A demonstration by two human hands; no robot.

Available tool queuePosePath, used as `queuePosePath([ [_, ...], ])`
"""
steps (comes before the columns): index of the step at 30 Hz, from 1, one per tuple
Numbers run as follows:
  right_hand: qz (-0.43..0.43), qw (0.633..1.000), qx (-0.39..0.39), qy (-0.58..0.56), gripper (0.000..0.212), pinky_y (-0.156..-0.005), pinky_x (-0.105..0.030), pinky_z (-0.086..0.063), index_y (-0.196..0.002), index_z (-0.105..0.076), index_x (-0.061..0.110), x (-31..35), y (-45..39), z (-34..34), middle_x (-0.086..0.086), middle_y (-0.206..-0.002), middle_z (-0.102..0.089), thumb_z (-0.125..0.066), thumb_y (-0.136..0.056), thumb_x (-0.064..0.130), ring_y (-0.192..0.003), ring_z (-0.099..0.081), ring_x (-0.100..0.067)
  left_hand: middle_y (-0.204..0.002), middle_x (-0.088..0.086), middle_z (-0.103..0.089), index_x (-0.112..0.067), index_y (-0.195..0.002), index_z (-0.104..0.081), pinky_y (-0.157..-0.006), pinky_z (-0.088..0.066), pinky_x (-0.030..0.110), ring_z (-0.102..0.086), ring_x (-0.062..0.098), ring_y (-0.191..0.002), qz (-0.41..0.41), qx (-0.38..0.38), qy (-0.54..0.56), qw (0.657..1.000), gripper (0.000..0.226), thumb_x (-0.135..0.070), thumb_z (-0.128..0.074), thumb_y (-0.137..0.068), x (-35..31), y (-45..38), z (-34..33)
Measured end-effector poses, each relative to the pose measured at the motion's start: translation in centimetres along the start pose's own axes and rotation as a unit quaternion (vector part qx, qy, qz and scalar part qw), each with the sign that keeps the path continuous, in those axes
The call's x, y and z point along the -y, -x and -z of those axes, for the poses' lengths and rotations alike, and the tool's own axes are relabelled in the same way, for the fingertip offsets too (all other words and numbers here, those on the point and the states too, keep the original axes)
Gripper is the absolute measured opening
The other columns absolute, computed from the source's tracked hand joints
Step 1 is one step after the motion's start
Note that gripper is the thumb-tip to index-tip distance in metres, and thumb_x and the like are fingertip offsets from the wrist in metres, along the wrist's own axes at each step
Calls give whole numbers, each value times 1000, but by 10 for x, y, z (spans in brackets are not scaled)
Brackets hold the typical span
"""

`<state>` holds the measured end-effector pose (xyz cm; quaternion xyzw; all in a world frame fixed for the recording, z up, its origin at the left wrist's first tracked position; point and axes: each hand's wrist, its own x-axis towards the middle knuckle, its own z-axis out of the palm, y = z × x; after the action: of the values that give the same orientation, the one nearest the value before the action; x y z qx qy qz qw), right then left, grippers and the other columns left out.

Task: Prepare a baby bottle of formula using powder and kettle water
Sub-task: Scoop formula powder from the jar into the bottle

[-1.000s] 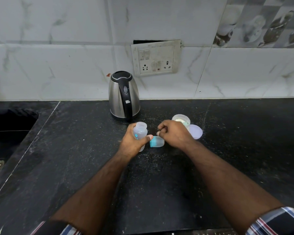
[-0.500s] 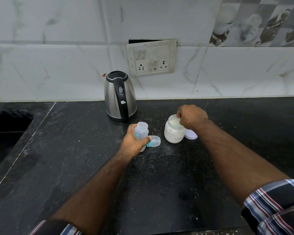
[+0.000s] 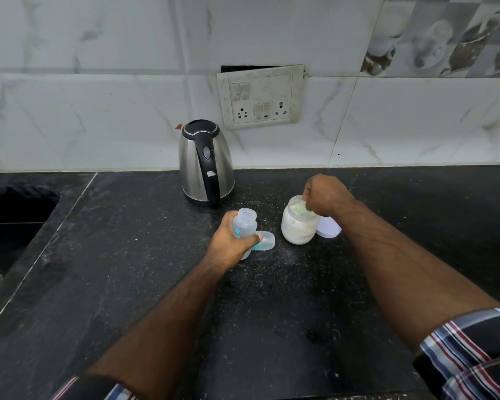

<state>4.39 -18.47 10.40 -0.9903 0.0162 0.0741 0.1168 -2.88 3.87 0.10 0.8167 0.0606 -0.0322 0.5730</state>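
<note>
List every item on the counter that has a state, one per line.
Baby bottle: uncapped, upright, held by left hand.
Bottle cap: off, lying beside bottle.
Powder jar: open, right hand reaching in.
Jar lid: off, behind jar.
Kettle: lid closed, upright.

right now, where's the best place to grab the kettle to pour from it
Take the kettle by its black handle, which runs top to base on the side facing the person. Come from the front; the spout points to the wall. Both hands are busy, so one must be freed first.
</note>
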Motion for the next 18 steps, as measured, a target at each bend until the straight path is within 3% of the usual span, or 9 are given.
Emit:
queuePosePath([
  [6, 25, 1000, 6, 6, 17, -92, -40, -57, -108, -76, 6, 4, 3, -5, -12, -111, -74, -70, -93, 5, -105, -68, -30, -123, -10, -59, -39, -131, -47, -92, -55, 37, -60, 16, -114, -26, 4, 13, 1000, 64, -40, -85, -80, -11, 0, -3],
  [10, 17, 998, 7, -65, 13, -82, -33, -52, -101, -77, 10, 7, 4, -9, -7, -108, -74, -75, -89, 5, -102, -67, -24, -125, -11, -57, -39, -132, -46, -93, -53, 35, -58, 16, -117, -34, 7, 14, 999, 65, -39, -85, -80, -17, 2, -4],
  [14, -25, 985, 6, -168, 10, -76, -35, -61, -84, -76, 12, -3, 3, -4, -7, -89, -77, -81, -84, 3, -81, -73, -20, -126, -12, -53, -36, -138, -44, -94, -49, 33, -54, 15, -119, -33, 2, 6, 999, 70, -39, -85, -81, -21, 4, -4],
  [16, -44, 976, 7, -215, 16, -60, -27, -56, -77, -73, 12, -12, 2, -2, -6, -74, -74, -82, -83, 1, -63, -69, -13, -130, -10, -52, -34, -141, -42, -101, -52, 39, -54, 17, -122, -29, 2, 3, 1000, 74, -39, -85, -81, -22, 4, -3],
  [18, -64, 963, 6, -260, 15, -55, -24, -50, -76, -73, 9, -21, 2, -1, -7, -71, -73, -81, -82, -2, -59, -65, -12, -131, -10, -50, -33, -142, -41, -105, -51, 42, -53, 17, -124, -24, 5, 3, 1000, 75, -38, -85, -82, -24, 5, -2],
])
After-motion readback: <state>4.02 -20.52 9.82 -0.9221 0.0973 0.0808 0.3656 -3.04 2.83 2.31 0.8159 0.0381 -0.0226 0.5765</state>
